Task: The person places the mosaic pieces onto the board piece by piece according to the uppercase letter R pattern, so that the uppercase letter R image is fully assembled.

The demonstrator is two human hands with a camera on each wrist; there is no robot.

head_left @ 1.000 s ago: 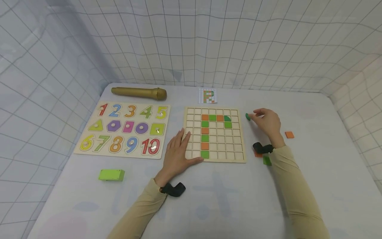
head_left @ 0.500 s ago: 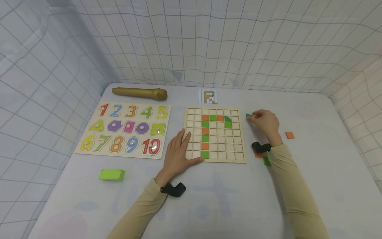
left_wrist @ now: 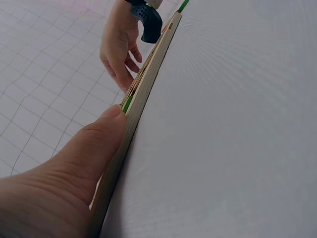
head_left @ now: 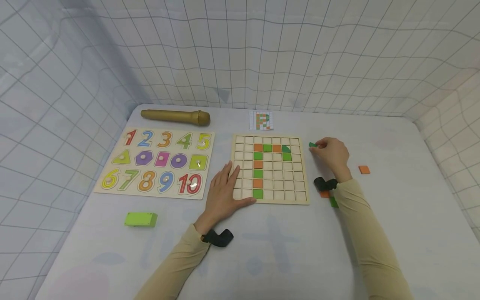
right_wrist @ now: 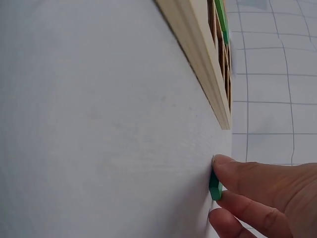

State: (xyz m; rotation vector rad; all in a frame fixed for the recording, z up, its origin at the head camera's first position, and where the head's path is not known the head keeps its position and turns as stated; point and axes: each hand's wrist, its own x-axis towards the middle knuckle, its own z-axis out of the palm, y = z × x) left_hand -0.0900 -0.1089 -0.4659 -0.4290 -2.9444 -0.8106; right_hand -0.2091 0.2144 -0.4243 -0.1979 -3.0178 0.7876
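In the head view, a wooden grid board (head_left: pixel 278 183) holds orange and green square tiles in a column and along an upper row. A dark green quarter-round tile (head_left: pixel 286 148) sits at that row's right end. My left hand (head_left: pixel 222 192) rests at the board's left side, fingers spread and thumb along the lower edge near a green tile (head_left: pixel 257 194). Right of the board, my right hand (head_left: pixel 333 153) pinches a small dark green tile (right_wrist: pixel 215 188) between thumb and fingers, close over the table in the right wrist view. Most of its outline is hidden by the fingers.
Loose tiles lie on the right: an orange one (head_left: pixel 364 169), another orange one (head_left: pixel 324 194) and a green one (head_left: pixel 334 202) by the right wrist. A pattern card (head_left: pixel 261 120) stands behind the board. Leftward are a number puzzle (head_left: pixel 155 164), a gold microphone (head_left: pixel 176 116) and a green block (head_left: pixel 140 219).
The dark green tile has turned in my right hand's fingers, and that hand and wrist have shifted slightly left. My left hand stays where it was.
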